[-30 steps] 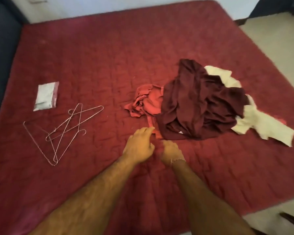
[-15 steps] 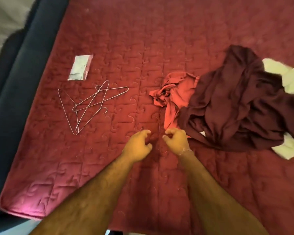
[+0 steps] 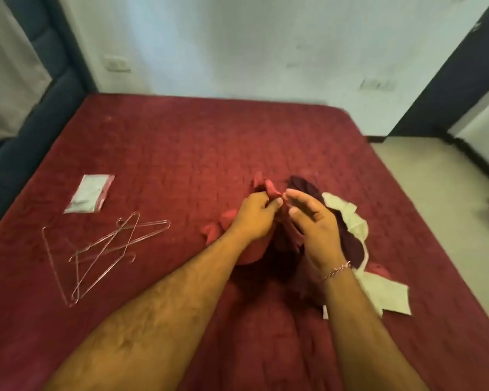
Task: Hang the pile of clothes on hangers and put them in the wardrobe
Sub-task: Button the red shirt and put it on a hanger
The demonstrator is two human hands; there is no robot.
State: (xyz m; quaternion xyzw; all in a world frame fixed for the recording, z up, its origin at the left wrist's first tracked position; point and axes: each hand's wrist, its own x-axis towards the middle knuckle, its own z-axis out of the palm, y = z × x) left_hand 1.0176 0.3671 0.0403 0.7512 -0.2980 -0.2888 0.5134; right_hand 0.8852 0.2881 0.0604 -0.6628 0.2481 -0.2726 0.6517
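My left hand (image 3: 253, 217) grips a red garment (image 3: 261, 184) and holds it lifted above the bed; the cloth hangs down below both hands. My right hand (image 3: 315, 230) is beside it with fingers straight, its fingertips close to the same bunched edge. A maroon garment (image 3: 352, 245) and a white garment (image 3: 378, 292) lie in a pile just right of my hands, partly hidden by my right arm. Several wire hangers (image 3: 105, 249) lie tangled on the bed to the left.
All of this is on a bed with a dark red quilted cover (image 3: 181, 153). A small plastic packet (image 3: 89, 193) lies beyond the hangers. A dark padded headboard (image 3: 26, 153) runs along the left. Pale floor (image 3: 435, 198) shows at the right.
My hands rose from the bed cover, and the left one has taken hold of the red garment and lifted it. The view tilted up, now showing the wall.
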